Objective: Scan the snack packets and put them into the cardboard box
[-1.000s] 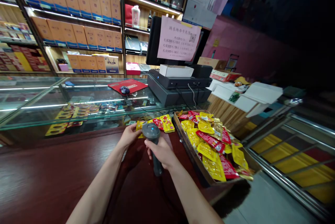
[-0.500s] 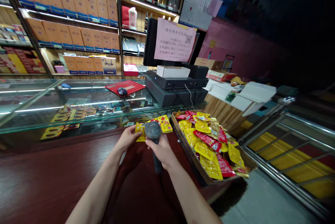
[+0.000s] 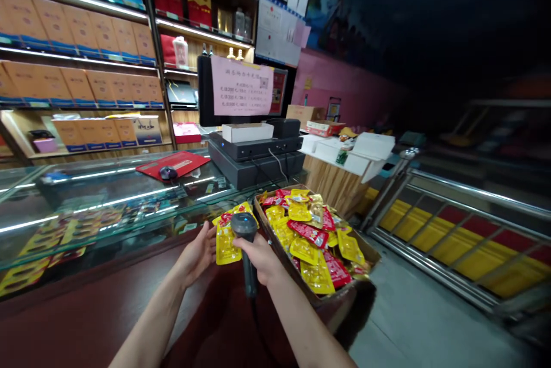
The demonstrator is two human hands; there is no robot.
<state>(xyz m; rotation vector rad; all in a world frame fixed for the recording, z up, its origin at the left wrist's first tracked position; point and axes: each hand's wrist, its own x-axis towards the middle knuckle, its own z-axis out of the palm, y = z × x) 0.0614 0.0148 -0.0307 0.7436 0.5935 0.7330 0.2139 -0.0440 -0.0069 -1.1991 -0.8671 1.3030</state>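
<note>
My right hand (image 3: 260, 256) is wrapped round the handle of a dark grey barcode scanner (image 3: 248, 270), its head pointing away from me with a small blue glow on top. A cable hangs from the handle's lower end. Just beyond the scanner, yellow snack packets (image 3: 227, 246) with red print lie at the counter's far side, partly covered by the scanner head. My left hand (image 3: 196, 256) is held open at the left edge of the nearest packet, fingers apart; whether the fingertips touch it I cannot tell.
An open cardboard box (image 3: 282, 250) full of yellow and red packets stands to the right. Behind are a glass display counter (image 3: 107, 224), a red mouse pad (image 3: 189, 164), and a monitor (image 3: 205, 92) carrying a pink paper sign. A metal railing (image 3: 430, 236) runs along the right.
My view has turned right, so things sit further left. My left hand has let go of the yellow packet and opened. The scanner stays in my right hand, and its head now shows a blue glow.
</note>
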